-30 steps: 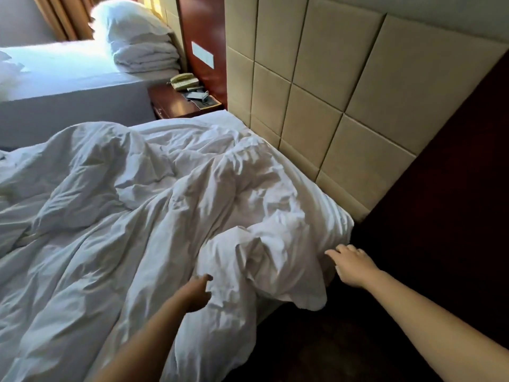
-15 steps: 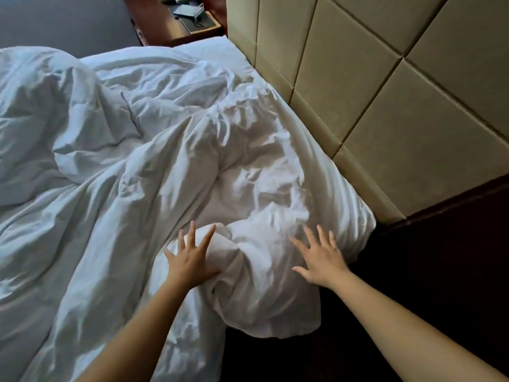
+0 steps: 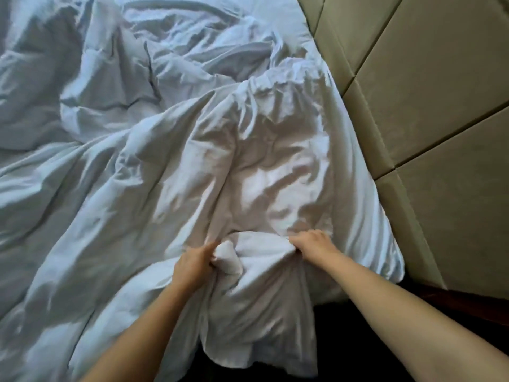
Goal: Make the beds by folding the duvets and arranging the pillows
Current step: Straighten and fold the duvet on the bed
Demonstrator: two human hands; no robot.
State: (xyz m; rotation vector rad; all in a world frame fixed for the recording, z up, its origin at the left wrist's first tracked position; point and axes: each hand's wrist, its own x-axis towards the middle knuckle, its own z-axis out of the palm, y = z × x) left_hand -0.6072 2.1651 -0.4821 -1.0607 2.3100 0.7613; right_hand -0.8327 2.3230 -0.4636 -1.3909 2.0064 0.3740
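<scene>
One crumpled white fabric duvet (image 3: 192, 161) lies spread beside the beige padded headboard (image 3: 427, 92), its near edge hanging over the dark floor (image 3: 347, 343). Two hands hold that edge: left hand (image 3: 195, 264) and right hand (image 3: 314, 244), each grip clamped on a bunched fold.

No text, label, brand, number or sign can be read anywhere in this view.

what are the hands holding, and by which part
The duvet, at its bunched near edge: left grip round a rolled wad, right grip on a fold beside it.
</scene>
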